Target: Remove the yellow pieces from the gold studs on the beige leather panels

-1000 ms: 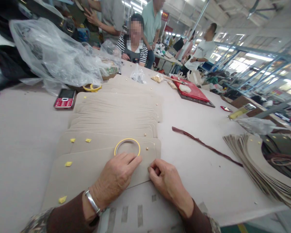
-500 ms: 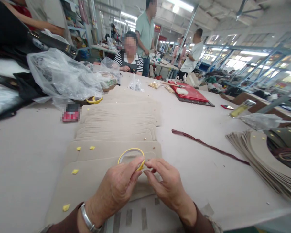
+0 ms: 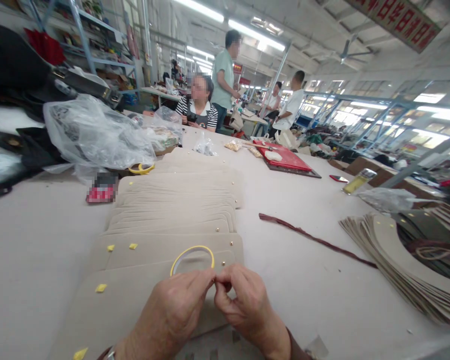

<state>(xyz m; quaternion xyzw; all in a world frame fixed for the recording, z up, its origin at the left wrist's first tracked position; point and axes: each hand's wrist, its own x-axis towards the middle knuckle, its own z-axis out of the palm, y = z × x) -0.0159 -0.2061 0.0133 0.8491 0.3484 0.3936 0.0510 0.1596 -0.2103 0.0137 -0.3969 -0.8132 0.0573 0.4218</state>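
Observation:
My left hand is closed on a thin roll of yellow tape, its ring standing up above the fingers. Thumb and fingers of my right hand are pinched together and meet the left fingertips at the roll's right side; what lies in that pinch is hidden. Beneath both hands, flat beige panels overlap in a long row running away from me. Small yellow tape pieces stick to their left parts. Small metal studs show near their right edges.
A dark red strip lies to the right, beside fanned beige pieces. Farther back are a red board, a bottle and plastic bags. Another yellow roll lies at left. A person sits across the table.
My right hand has moved in against the left fingertips, and its fingers have closed from a slightly parted position. The camera view has tilted up, so the table sits lower.

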